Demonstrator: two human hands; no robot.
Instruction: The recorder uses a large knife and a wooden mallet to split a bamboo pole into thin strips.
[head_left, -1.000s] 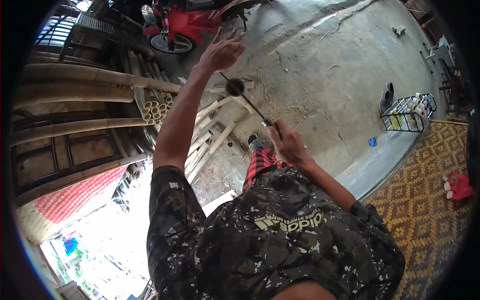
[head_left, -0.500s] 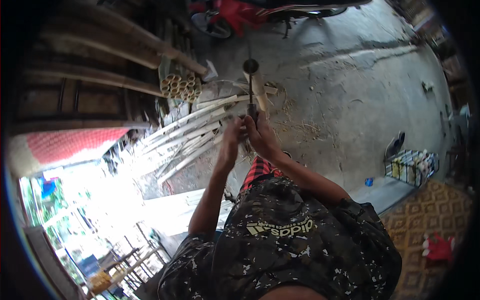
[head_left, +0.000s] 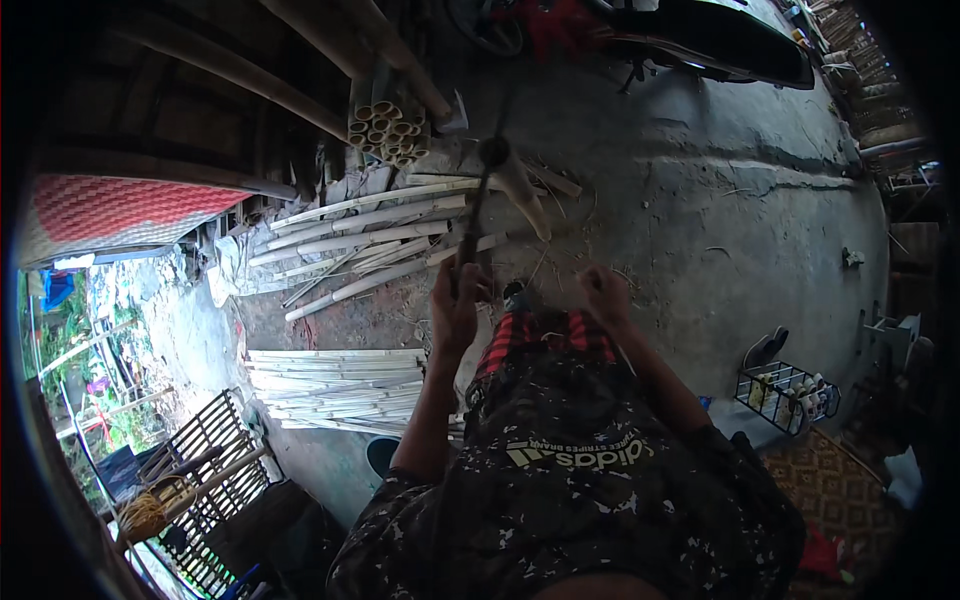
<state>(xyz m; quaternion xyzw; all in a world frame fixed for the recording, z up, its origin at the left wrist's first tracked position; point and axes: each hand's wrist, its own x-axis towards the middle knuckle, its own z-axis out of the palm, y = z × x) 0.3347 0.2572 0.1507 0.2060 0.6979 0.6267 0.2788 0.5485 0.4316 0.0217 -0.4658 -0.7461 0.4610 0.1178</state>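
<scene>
Setting: a person sits over a cracked concrete floor, seen from a head camera looking down past a dark speckled shirt and red checked cloth at the lap.
Left hand: the left hand is clenched round the lower end of a long dark-handled tool, fingers wrapped fully about the shaft.
Tool axis: the shaft runs up and away from the fist, almost along the line of sight, leaning slightly rightward toward its dark rounded head near the top of the frame.
Right hand: the right hand is off the tool, just to its right near the knee; its fingers look curled, but whether they grip anything cannot be told.
Nearer hand: the left, which already has the handle; the right stands apart beside it.
Under the tool head: a short pale bamboo length lies on the floor just right of the head, angled away from the person.
Left of the work: split bamboo slats fan across the floor, and a neater white stack lies nearer the person's left arm.
Far edge: a bundle of cut bamboo tubes shows its open ends.
Right edge: a wire rack with small bottles stands on the floor.
</scene>
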